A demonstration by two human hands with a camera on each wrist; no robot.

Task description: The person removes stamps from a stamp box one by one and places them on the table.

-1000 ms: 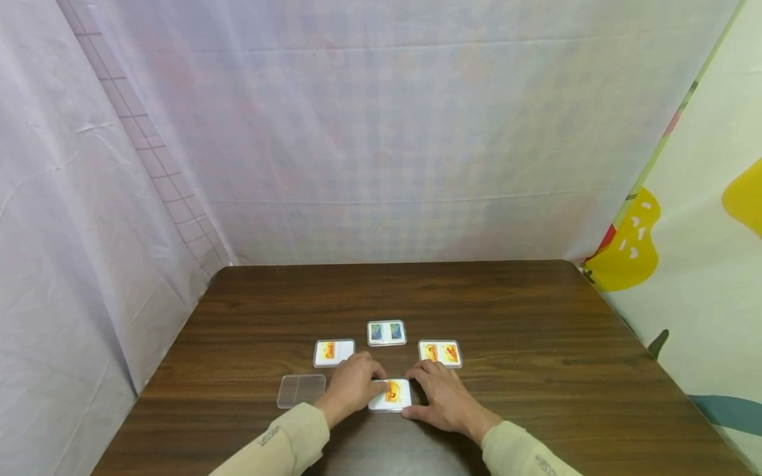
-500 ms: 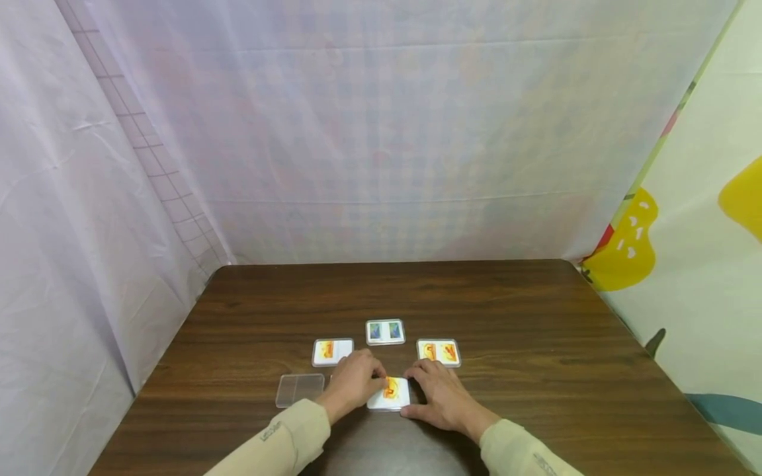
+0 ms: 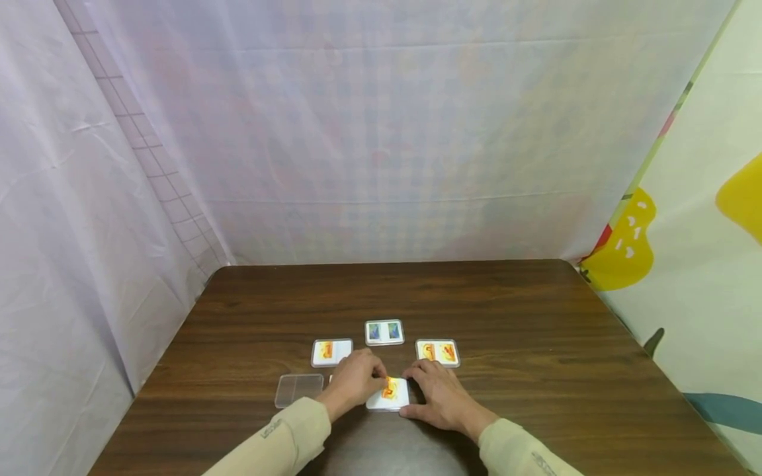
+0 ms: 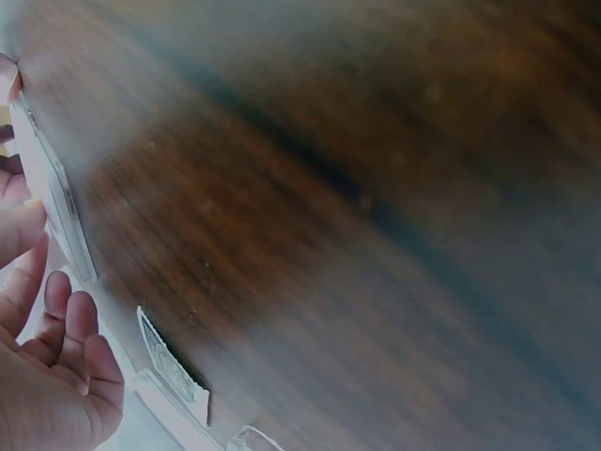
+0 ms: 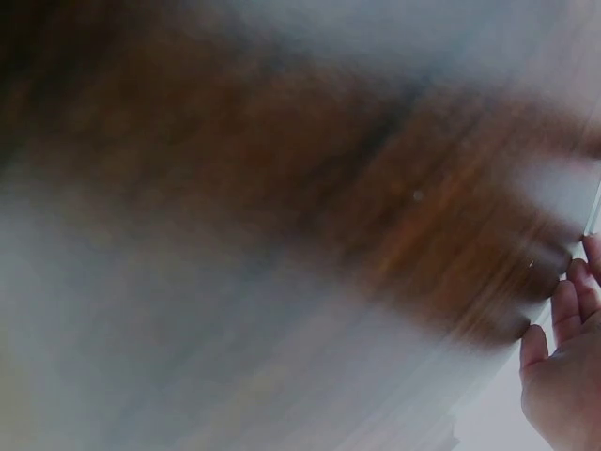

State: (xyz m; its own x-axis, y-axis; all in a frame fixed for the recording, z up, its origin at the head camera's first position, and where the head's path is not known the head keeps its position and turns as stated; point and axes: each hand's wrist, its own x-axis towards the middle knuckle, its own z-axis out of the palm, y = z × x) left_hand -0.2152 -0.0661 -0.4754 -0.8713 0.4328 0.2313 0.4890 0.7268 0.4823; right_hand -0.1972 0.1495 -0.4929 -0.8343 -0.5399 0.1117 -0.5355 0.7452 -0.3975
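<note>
At the near middle of the table, a flat clear-cased white card (image 3: 380,402) lies between my hands. Over its upper part is a small orange-and-yellow stamp-like picture (image 3: 391,389), pinched at its left edge by the thumb and index finger of my left hand (image 3: 355,379). My right hand (image 3: 442,396) holds the case's right side, thumb at the near corner and index finger at the far one. In the left wrist view the case (image 4: 56,193) shows edge-on. A small stamp with a serrated edge (image 4: 174,371) lies below the left fingers. The right wrist view mostly shows blurred tabletop.
Beyond the hands lie a case with one orange picture (image 3: 332,353), a case with two blue-green pictures (image 3: 383,332) and a case with two orange pictures (image 3: 438,352). A transparent plastic cover (image 3: 299,391) is left of my left hand. White curtains surround the brown table (image 3: 506,304).
The orange picture has turned and tilted slightly under the left fingertips. Both hands otherwise stay in place, and the whole view has shifted a little.
</note>
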